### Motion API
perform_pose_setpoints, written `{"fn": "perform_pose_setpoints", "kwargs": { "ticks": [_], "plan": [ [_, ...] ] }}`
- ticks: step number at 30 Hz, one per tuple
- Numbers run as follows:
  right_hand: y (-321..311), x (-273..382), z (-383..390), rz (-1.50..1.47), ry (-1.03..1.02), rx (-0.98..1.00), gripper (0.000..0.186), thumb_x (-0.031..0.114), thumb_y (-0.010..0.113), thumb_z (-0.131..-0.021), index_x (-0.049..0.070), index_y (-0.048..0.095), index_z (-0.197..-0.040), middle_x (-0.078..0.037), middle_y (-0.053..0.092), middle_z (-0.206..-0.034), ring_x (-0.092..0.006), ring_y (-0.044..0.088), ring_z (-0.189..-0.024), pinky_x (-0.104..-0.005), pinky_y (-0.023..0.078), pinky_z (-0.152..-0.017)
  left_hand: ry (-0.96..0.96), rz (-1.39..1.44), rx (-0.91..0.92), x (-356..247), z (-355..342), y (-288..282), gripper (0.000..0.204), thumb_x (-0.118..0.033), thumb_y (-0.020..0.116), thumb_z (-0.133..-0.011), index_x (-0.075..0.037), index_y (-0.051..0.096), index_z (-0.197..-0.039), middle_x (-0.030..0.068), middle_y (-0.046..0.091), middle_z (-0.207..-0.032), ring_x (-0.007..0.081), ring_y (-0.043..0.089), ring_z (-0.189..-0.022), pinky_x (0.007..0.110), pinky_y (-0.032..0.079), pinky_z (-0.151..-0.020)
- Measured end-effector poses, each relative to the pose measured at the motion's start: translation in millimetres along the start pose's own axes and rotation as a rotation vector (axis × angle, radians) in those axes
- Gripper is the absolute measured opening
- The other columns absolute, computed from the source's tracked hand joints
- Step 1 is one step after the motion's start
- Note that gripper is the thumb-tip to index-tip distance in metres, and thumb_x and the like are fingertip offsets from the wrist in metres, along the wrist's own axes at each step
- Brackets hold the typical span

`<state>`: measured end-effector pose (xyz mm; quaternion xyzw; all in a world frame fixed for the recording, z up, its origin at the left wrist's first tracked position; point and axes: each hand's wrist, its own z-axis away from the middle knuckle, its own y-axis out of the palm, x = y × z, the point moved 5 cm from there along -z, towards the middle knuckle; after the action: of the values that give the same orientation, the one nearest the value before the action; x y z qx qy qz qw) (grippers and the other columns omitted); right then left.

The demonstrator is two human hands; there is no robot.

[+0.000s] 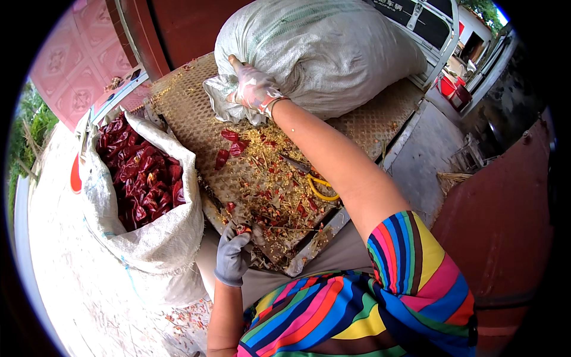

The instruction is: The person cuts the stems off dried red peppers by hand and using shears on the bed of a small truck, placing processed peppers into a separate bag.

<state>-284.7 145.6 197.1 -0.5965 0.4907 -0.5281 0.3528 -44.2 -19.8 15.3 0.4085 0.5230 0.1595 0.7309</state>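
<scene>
My right hand point(257, 90), in a pink patterned glove, grips the gathered mouth of a large stuffed white woven sack point(333, 59). One fingertip pokes out at its upper side; the other fingers are partly hidden. The sack lies on its side on a rusty metal platform point(184, 101). Lower down, at the platform's near edge, my left hand point(232, 256) wears a grey glove. Its fingers are curled around a dried red chili point(242, 229), mostly covered by them. Between the hands, a few loose chilies point(237, 147) lie among scattered seeds and stems.
Left of the platform stands an open white sack point(157, 235) full of dried red chilies. Yellow-handled scissors point(321, 189) rest among the debris. A metal rail frame point(437, 44) rises at the back right, near red buckets point(453, 90). A dark red panel point(493, 214) is at right.
</scene>
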Motion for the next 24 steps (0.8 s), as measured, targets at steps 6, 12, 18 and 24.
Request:
{"fn": "perform_pose_setpoints", "kwargs": {
  "ticks": [6,12,18,24],
  "plan": [
    [156,-88,-70,0.637,-0.211,0.474,0.039,0.023,0.072,-0.069,0.016,0.066,-0.106,-0.007,0.066,-0.104,-0.0269,0.066,-0.089,-0.0488,0.054,-0.066,-0.067,0.132,0.026,25,-4,1,0.033,-0.006,0.049,-0.074,0.000,0.052,-0.106,0.0121,0.061,-0.083,0.0235,0.058,-0.072,0.034,0.048,-0.068],
    [145,-106,15,0.678,-0.784,0.079,0.013,0.024,0.059,-0.073,0.012,0.062,-0.077,-0.004,0.063,-0.073,-0.0205,0.060,-0.063,-0.0394,0.047,-0.056,-0.035,0.267,0.004,38,10,-34,0.029,-0.014,0.051,-0.075,-0.009,0.054,-0.103,0.0050,0.050,-0.077,0.0141,0.041,-0.061,0.027,0.036,-0.056],
    [144,-107,53,0.630,-0.517,0.218,0.008,0.012,0.059,-0.074,0.009,0.064,-0.079,-0.006,0.063,-0.075,-0.0207,0.063,-0.069,-0.0369,0.049,-0.058,-0.028,0.222,-0.023,37,1,-28,0.030,-0.016,0.048,-0.081,-0.007,0.052,-0.109,0.0043,0.047,-0.075,0.0131,0.038,-0.058,0.026,0.032,-0.050],
    [100,-35,59,0.791,-0.431,0.606,0.031,0.025,0.056,-0.081,0.014,0.066,-0.109,-0.007,0.068,-0.099,-0.0289,0.066,-0.085,-0.0472,0.052,-0.073,0.006,0.178,-0.033,34,11,-29,0.035,-0.016,0.047,-0.083,-0.005,0.049,-0.117,0.0054,0.050,-0.078,0.0134,0.041,-0.060,0.025,0.034,-0.052]
  ]
}}
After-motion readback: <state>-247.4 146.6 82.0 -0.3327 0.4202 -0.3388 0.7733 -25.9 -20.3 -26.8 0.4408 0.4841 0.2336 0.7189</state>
